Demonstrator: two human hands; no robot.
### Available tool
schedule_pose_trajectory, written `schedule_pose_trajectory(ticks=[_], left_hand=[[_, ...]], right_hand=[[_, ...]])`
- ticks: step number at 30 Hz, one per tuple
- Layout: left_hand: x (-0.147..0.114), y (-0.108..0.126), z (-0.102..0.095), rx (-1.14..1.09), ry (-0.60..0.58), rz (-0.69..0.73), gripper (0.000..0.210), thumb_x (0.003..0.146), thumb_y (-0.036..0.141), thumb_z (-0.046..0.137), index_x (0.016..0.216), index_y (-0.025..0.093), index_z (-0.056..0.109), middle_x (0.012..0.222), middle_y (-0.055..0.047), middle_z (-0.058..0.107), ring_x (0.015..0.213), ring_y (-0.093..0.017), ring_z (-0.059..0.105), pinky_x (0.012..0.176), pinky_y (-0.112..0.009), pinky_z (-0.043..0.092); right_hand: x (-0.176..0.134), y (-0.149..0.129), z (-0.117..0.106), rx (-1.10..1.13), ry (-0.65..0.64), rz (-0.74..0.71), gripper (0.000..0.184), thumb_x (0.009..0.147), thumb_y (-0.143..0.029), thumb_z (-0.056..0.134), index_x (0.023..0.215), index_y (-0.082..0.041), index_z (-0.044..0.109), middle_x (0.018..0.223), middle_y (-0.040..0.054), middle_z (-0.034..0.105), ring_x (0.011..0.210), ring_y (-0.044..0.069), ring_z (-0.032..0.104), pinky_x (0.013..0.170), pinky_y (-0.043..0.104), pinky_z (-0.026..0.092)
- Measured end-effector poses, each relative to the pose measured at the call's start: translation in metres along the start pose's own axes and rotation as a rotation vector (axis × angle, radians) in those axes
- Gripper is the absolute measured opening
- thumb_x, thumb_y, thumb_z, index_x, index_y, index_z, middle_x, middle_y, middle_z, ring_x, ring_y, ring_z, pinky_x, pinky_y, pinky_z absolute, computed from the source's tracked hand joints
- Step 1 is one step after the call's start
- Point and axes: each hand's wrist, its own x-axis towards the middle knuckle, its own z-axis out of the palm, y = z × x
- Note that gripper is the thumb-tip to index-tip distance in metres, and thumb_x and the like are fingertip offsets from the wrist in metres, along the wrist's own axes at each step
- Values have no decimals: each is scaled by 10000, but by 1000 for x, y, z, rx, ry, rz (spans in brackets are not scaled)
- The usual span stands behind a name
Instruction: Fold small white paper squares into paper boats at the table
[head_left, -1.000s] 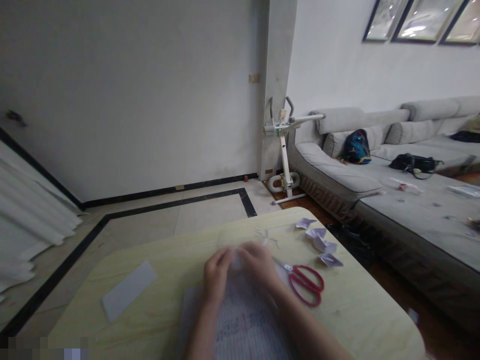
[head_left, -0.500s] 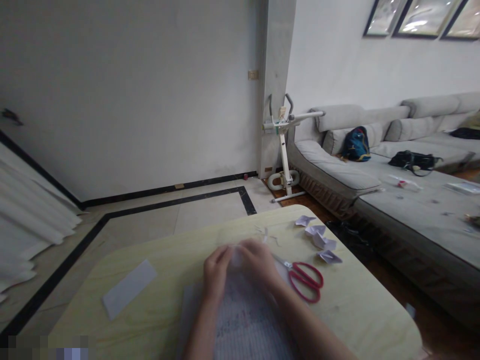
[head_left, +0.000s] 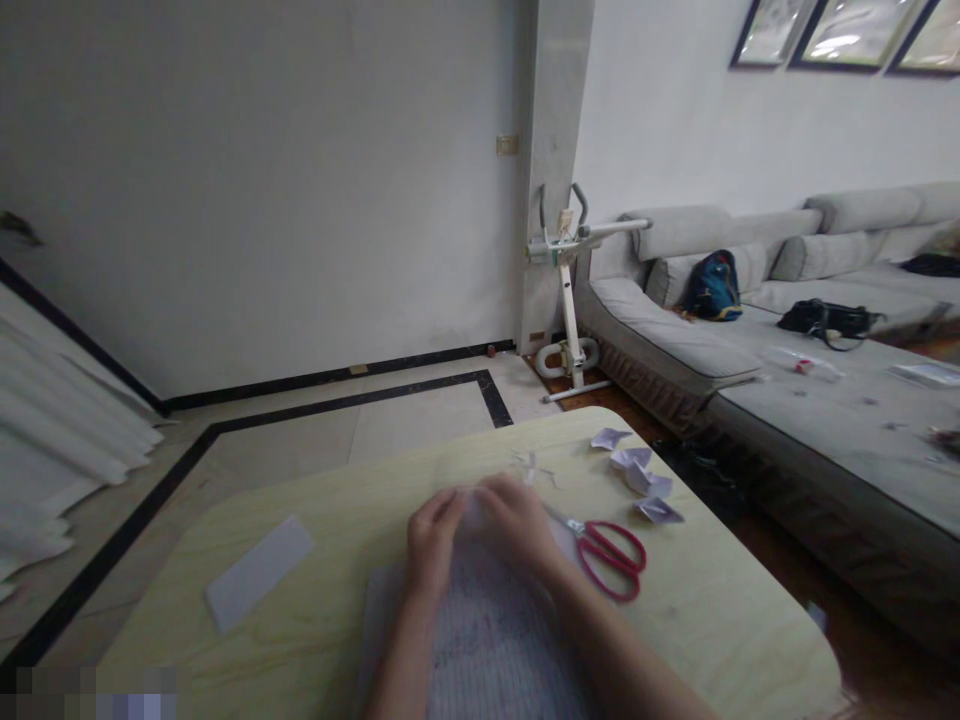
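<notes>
My left hand [head_left: 433, 535] and my right hand [head_left: 517, 520] meet near the middle of the table, fingers pinched around a small piece of white paper [head_left: 471, 512]. Its shape is mostly hidden by the fingers and blurred. Below my forearms lies a lined sheet with writing [head_left: 499, 650]. Red-handled scissors [head_left: 611, 560] rest just right of my right hand, with the blades partly covered. Several small folded paper shapes [head_left: 631, 460] stand along the far right side of the table. Thin paper scraps [head_left: 534, 468] lie beyond my right hand.
The pale wooden table [head_left: 315, 650] has rounded corners. On its left side lies a rectangular paper strip [head_left: 259, 573]. A grey sofa [head_left: 675, 350] with a blue backpack [head_left: 714, 287] and a black bag [head_left: 829, 318] runs along the right. A white exercise machine [head_left: 570, 300] stands behind the table.
My right hand's fingers have shifted very slightly over the paper. Both hands stay at the same place, and the things on the table have not moved.
</notes>
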Motion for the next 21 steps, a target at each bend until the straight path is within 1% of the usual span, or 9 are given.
schedule_pose_trajectory(ticks=[3, 7, 10, 12, 14, 16, 19, 21], left_hand=[[-2, 3, 0, -11, -9, 4, 257, 685, 361, 659, 798, 136, 710, 791, -41, 694, 761, -183, 598, 720, -269, 451], [-5, 8, 2, -85, -18, -11, 207, 671, 331, 669, 727, 134, 701, 703, -20, 671, 689, -160, 582, 646, -242, 449], [-5, 7, 4, -214, -24, -25, 167, 653, 294, 679, 687, 131, 687, 665, -12, 656, 664, -152, 579, 625, -238, 450], [-4, 4, 6, -321, -11, -30, 137, 636, 273, 684, 659, 138, 675, 645, -2, 650, 644, -143, 579, 624, -237, 452], [-3, 1, 7, -369, 12, -36, 131, 632, 273, 682, 652, 144, 668, 644, 3, 652, 641, -140, 582, 627, -239, 453], [-3, 0, 7, -303, 19, -36, 157, 646, 295, 677, 700, 147, 679, 690, -7, 670, 675, -150, 592, 641, -245, 454], [-3, 1, 5, -91, 5, -11, 226, 670, 334, 670, 795, 147, 700, 794, -36, 696, 759, -175, 605, 693, -258, 453], [-2, 1, 3, -3, 17, 15, 241, 680, 345, 662, 809, 145, 703, 821, -47, 698, 793, -185, 605, 719, -262, 448]], right_hand=[[-1, -2, 0, 25, 12, 1, 133, 766, -195, 543, 709, -142, 650, 685, 32, 624, 664, 149, 557, 623, 245, 428], [-2, -3, 1, 76, 12, 33, 130, 759, -199, 545, 692, -141, 639, 667, 25, 617, 651, 147, 556, 609, 242, 431], [-3, -4, 2, 102, -4, 65, 119, 753, -211, 555, 690, -144, 630, 657, 16, 607, 642, 142, 549, 593, 234, 427], [-4, -4, 4, 114, -6, 74, 127, 755, -231, 560, 683, -147, 621, 647, 10, 596, 640, 141, 543, 587, 232, 425], [-4, -3, 6, 128, -7, 74, 148, 765, -257, 555, 682, -149, 612, 644, 8, 587, 641, 141, 538, 585, 232, 425], [-4, -2, 6, 132, 13, 68, 154, 774, -263, 545, 688, -151, 605, 648, 8, 584, 642, 141, 533, 588, 233, 425], [-4, 2, 7, 94, 54, 35, 141, 780, -239, 533, 693, -151, 603, 662, 12, 593, 644, 138, 531, 603, 235, 423], [-4, 3, 7, 70, 61, 20, 142, 782, -230, 530, 698, -151, 612, 670, 15, 606, 646, 138, 535, 608, 235, 420]])
